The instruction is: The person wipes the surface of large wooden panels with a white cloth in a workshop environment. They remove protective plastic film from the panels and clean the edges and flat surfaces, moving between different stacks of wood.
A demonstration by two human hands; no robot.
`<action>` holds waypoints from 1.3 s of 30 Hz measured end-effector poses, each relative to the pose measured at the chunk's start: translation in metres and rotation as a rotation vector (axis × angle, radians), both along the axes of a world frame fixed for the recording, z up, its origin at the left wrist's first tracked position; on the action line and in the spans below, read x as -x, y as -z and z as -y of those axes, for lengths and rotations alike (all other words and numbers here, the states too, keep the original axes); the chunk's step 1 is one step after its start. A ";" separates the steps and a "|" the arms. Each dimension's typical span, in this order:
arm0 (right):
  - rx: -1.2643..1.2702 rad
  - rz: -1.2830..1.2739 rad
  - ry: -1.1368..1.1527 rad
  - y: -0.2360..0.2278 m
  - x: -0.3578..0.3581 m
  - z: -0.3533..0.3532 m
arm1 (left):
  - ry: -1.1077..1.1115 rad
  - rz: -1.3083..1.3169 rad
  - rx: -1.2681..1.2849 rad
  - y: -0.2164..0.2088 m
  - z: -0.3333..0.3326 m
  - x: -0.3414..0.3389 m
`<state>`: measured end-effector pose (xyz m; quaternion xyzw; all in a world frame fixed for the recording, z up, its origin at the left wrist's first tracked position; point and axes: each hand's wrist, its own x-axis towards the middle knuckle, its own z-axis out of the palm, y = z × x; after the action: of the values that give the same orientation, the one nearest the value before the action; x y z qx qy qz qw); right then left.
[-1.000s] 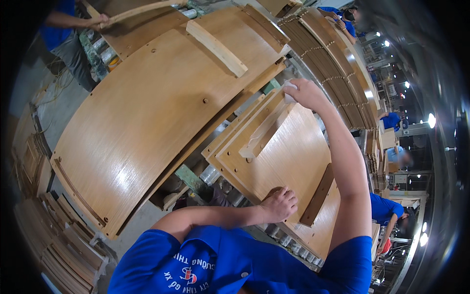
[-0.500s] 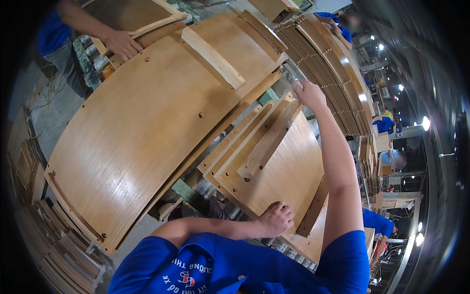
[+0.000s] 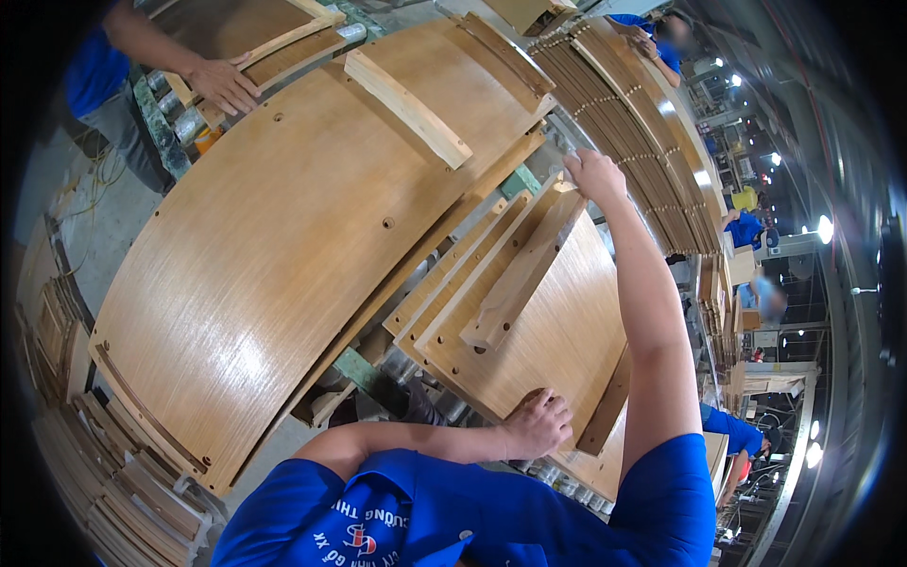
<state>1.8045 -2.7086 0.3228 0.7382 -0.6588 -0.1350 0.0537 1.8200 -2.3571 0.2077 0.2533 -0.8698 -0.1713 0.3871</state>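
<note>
Right hand (image 3: 595, 177): fingers narrow on a small white scrap (image 3: 571, 159), at wooden strip (image 3: 525, 282)'s 1 o'clock end. Strip lies on panel (image 3: 576, 312), 12 o'clock from left hand (image 3: 537, 425); its fingers curled, grip unclear.

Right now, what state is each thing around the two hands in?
Left hand: fingers curled; any held item hidden.
Right hand: closed on a small white piece.
Smaller light-brown wooden panels: stacked.
Pale squared wooden bar: resting on the stack, far end by the right hand.
Dark-brown straight wooden strip: resting on the stack.
Large light-brown wooden panel: drilled.
Second pale wooden bar: resting across the large panel.
</note>
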 end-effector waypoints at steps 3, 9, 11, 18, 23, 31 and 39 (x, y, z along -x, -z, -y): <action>0.024 0.000 -0.010 -0.002 0.003 -0.008 | 0.000 -0.010 0.000 -0.002 -0.002 0.001; -0.004 0.082 -0.099 0.000 -0.010 -0.044 | 0.009 0.026 -0.022 0.000 -0.002 0.002; -0.026 0.115 -0.113 0.001 -0.014 -0.060 | 0.017 0.028 -0.028 0.000 -0.003 0.002; -0.072 0.272 -0.182 0.000 -0.027 -0.114 | 0.031 0.059 0.003 -0.001 -0.001 -0.002; -0.074 0.253 -0.204 0.000 -0.034 -0.126 | 0.004 0.057 0.034 -0.002 -0.003 -0.003; -0.095 0.213 -0.192 -0.006 -0.040 -0.136 | -0.025 0.096 0.064 -0.001 -0.007 0.000; -0.221 0.412 -0.320 -0.004 -0.056 -0.186 | -0.006 0.177 0.020 -0.002 -0.005 -0.001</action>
<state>1.8609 -2.5224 0.3268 0.8459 -0.5123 -0.0430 -0.1416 1.8213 -2.3517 0.2099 0.2663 -0.9016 -0.1383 0.3116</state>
